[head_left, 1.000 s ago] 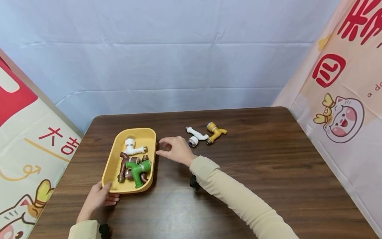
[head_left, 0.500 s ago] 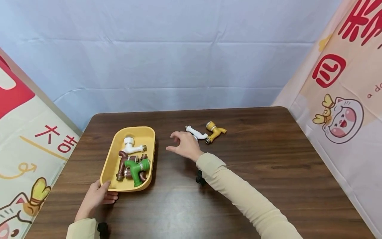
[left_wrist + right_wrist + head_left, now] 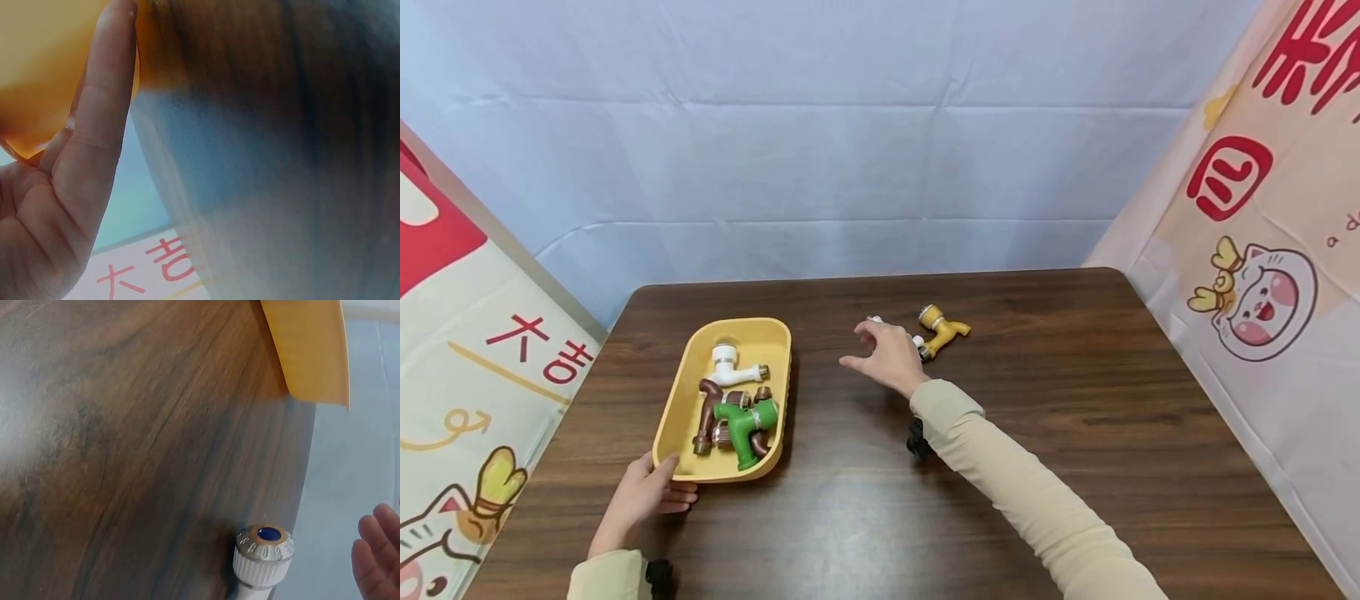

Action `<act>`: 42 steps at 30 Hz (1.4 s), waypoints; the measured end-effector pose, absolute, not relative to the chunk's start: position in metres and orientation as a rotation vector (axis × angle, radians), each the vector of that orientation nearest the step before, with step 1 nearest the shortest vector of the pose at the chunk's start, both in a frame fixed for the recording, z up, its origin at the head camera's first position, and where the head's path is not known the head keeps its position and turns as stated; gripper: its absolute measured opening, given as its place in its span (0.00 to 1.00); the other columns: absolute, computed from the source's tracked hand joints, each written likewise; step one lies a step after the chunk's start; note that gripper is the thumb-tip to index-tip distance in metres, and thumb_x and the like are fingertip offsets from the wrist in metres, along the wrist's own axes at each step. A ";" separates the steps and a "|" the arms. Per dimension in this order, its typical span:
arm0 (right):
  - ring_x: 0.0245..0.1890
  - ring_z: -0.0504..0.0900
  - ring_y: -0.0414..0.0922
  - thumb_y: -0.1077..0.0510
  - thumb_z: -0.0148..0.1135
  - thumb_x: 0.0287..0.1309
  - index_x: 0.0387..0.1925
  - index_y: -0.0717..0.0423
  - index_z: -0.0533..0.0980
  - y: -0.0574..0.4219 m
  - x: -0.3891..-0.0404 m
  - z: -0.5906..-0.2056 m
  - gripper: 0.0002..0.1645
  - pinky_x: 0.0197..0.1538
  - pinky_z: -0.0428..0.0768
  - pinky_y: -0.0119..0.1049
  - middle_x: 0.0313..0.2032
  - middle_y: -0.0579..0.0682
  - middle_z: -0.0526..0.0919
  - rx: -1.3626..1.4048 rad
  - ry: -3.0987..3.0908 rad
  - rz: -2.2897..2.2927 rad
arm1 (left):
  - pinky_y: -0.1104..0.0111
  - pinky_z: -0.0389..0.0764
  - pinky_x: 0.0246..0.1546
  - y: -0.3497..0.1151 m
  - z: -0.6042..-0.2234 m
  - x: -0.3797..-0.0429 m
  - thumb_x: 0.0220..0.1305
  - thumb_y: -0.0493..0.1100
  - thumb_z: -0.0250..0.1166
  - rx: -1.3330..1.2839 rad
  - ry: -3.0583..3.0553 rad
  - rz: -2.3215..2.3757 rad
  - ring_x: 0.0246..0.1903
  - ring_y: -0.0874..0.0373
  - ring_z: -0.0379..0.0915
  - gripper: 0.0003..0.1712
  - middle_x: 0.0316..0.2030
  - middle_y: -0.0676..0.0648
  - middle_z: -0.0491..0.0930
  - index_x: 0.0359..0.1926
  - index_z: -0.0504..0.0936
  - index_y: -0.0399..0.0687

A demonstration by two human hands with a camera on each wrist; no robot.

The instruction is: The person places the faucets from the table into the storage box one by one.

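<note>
My left hand (image 3: 638, 496) grips the near left corner of a yellow plastic tray (image 3: 752, 335), thumb over the rim and fingers against the outside. Inside lie a white tap (image 3: 730, 375), brown taps (image 3: 707, 410) and a green tap (image 3: 743, 427) resting on top of them. Over the table, my right hand (image 3: 889, 357) hovers with fingers and thumb parted, holding nothing. It mostly hides a second white tap in the head view; the right wrist view shows that white tap's ribbed knob (image 3: 261, 565) with a blue centre. Just right of it lies a yellow tap (image 3: 943, 333).
Everything stands on a dark wood-grain table (image 3: 1075, 400). A pale cloth backdrop (image 3: 880, 167) hangs behind its far edge. Printed cloths with red characters and cartoon figures flank the left side and the right side (image 3: 1247, 275).
My right hand has moved right, from beside the tray to over the loose white tap, now mostly covering it. The left hand keeps its place on the tray.
</note>
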State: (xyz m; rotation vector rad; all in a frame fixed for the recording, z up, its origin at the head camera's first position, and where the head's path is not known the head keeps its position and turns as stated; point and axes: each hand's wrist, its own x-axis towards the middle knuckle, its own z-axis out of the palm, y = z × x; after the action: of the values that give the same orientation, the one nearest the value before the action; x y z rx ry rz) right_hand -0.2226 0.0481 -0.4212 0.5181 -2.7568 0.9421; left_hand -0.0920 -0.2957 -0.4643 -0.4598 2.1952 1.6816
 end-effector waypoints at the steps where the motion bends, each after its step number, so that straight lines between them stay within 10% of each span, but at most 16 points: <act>1: 0.28 0.74 0.40 0.44 0.71 0.42 0.42 0.54 0.78 0.049 -0.223 -0.421 0.27 0.30 0.73 0.33 0.31 0.46 0.79 0.505 -2.765 0.941 | 0.58 0.81 0.28 -0.296 -0.464 -0.092 0.71 0.39 0.37 -0.465 2.196 1.679 0.25 0.48 0.80 0.24 0.27 0.35 0.80 0.57 0.51 0.21; 42: 0.43 0.76 0.53 0.41 0.70 0.42 0.57 0.61 0.70 0.084 -0.260 -0.458 0.43 0.43 0.75 0.45 0.51 0.57 0.75 0.062 -3.003 0.863 | 0.57 0.81 0.29 -0.293 -0.459 -0.090 0.72 0.40 0.37 -0.463 2.210 1.669 0.26 0.47 0.80 0.25 0.28 0.35 0.79 0.59 0.49 0.20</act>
State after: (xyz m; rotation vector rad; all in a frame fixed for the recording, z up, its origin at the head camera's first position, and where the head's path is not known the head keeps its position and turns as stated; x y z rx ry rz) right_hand -0.2596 0.0841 -0.4581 0.0621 -3.0027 0.8626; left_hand -0.0898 -0.2933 -0.4592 -0.4626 2.2101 1.6686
